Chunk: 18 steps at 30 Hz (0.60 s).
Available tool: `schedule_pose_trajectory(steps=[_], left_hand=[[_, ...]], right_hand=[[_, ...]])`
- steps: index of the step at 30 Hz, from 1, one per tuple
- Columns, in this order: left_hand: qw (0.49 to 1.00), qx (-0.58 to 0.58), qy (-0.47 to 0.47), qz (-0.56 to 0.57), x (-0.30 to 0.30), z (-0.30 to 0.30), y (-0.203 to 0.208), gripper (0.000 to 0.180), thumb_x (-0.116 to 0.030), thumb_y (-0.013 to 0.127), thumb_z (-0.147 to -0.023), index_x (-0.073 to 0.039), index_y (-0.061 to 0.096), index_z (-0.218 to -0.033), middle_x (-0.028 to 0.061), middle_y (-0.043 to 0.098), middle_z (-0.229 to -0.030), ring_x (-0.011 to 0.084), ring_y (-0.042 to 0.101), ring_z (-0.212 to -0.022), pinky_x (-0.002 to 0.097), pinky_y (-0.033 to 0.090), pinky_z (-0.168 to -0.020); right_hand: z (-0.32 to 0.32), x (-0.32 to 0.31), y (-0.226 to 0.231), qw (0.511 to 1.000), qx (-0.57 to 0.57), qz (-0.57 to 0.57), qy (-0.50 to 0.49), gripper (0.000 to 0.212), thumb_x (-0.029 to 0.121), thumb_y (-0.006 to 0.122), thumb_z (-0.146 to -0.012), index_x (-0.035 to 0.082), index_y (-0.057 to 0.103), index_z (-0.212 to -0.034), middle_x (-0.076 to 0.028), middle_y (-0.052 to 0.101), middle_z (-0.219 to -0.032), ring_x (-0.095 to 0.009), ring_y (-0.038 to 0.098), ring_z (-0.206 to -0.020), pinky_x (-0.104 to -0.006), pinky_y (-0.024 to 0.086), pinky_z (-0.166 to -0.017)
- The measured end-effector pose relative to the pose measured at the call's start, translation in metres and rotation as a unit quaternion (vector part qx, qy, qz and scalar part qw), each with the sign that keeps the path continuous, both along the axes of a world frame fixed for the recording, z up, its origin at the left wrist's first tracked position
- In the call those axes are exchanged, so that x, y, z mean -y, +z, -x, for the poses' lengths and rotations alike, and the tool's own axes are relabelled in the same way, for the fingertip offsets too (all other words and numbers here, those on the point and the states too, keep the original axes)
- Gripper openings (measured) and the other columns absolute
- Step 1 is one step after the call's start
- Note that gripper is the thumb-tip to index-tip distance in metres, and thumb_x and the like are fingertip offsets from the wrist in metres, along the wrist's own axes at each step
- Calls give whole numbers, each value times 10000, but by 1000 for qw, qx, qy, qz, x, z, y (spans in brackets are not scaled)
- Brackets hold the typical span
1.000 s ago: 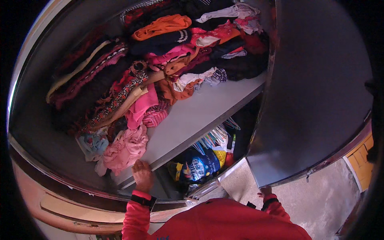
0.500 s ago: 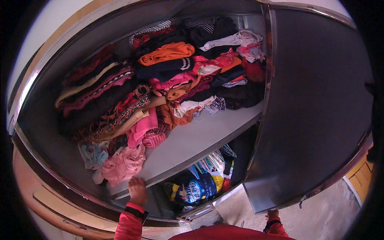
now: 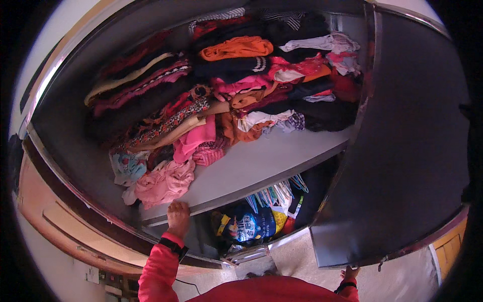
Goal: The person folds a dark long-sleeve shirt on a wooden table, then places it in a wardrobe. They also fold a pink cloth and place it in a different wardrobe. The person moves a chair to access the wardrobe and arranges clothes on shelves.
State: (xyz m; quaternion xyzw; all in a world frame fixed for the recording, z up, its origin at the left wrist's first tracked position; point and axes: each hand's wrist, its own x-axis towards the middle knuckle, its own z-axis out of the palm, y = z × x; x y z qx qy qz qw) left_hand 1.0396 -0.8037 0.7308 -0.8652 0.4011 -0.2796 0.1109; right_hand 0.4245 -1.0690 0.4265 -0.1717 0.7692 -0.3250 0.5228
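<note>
My left hand [image 3: 178,217] is at the front edge of the grey wardrobe shelf [image 3: 241,173], its fingers curled over the lip. Just beyond it lies a crumpled light pink garment [image 3: 166,183], with a pale blue garment [image 3: 128,167] beside it. My right hand [image 3: 349,274] is at the near edge of the dark wardrobe door [image 3: 402,151], fingers bent against that edge and partly hidden. Folded clothes in rows fill the shelf's back, among them an orange garment [image 3: 236,48], a bright pink one [image 3: 195,138] and a floral one [image 3: 171,121].
Below the shelf, a compartment holds several wire hangers [image 3: 271,196] and a blue and yellow printed bag [image 3: 254,225]. The swung-out door stands on my right. A wooden panel [image 3: 75,216] curves along the left, and pale floor [image 3: 402,272] shows under the door.
The view has shifted, so the wardrobe's contents appear farther right and higher. My left hand is still at the shelf edge, my right hand still at the door edge. The clothes look unmoved.
</note>
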Motion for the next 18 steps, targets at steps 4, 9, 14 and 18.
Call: schedule_pose_trajectory(steps=[4,9,14,18], left_hand=[[999,29,3,-27,-2,-1,-2,279,-132,529,-727,5,508,-969,220,530,-1044,313,512,-972,385,430,-808],[999,16,-9,-42,-4,1,0,373,-152,581,-679,12,500,-1004,228,509,-1084,328,502,-1005,402,420,-829],[994,-23,48,-93,1,3,6,456,-155,605,-650,26,472,-1048,241,500,-1101,317,509,-972,382,414,-833],[997,22,17,-66,2,4,7,421,-148,598,-650,34,487,-1013,242,511,-1072,309,515,-951,374,424,-815]], right_hand=[[0,2,-15,997,28,54,-41,668,156,566,-812,309,152,-1313,-101,519,-740,-255,520,-430,-314,390,-352],[1,2,-45,994,22,100,-40,369,436,549,-787,237,350,-1026,-59,459,-632,-243,499,-434,-335,325,-326],[1,1,-47,997,3,73,-17,331,453,528,-786,224,383,-975,-67,459,-631,-254,501,-443,-349,350,-356],[-2,2,-40,997,-48,62,-14,327,458,543,-773,206,394,-919,-48,445,-606,-220,458,-411,-335,317,-348]])
